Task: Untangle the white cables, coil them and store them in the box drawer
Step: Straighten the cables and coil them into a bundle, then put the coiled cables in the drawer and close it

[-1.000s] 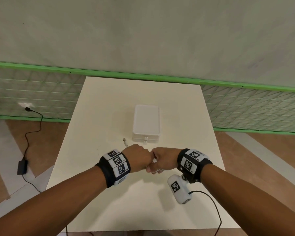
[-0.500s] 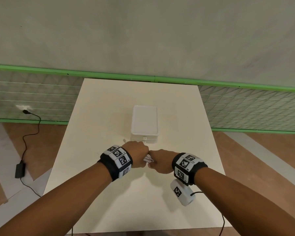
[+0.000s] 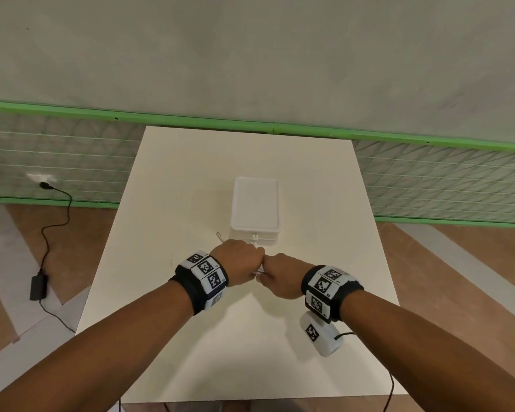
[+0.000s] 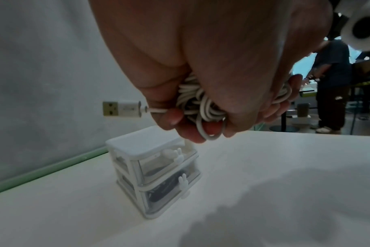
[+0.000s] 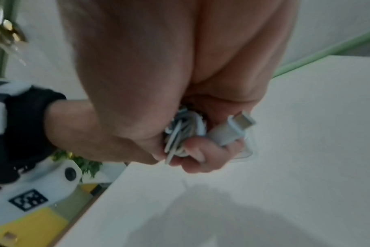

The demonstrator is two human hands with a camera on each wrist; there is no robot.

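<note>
Both hands meet knuckle to knuckle just in front of the white box with two drawers (image 3: 254, 208) on the table (image 3: 191, 179). My left hand (image 3: 238, 260) grips a bundle of coiled white cable (image 4: 201, 107); its USB-A plug (image 4: 120, 108) sticks out to the left (image 3: 219, 234). My right hand (image 3: 280, 278) grips the other side of the white cable bundle (image 5: 184, 132), and a USB-C plug (image 5: 235, 128) pokes out past its fingers. In the left wrist view both clear drawers of the box (image 4: 156, 177) are shut, with small rabbit-shaped handles. Dark contents show inside.
A green-framed mesh fence (image 3: 428, 179) and grey wall stand behind the table's far edge. A black power adapter with its cord (image 3: 39, 286) lies on the floor at the left. A person (image 4: 332, 86) stands in the background of the left wrist view.
Both hands have moved forward together, closer to the drawer box, still holding the cable bundle between them. The USB-A plug now sits near the box's front left corner.
</note>
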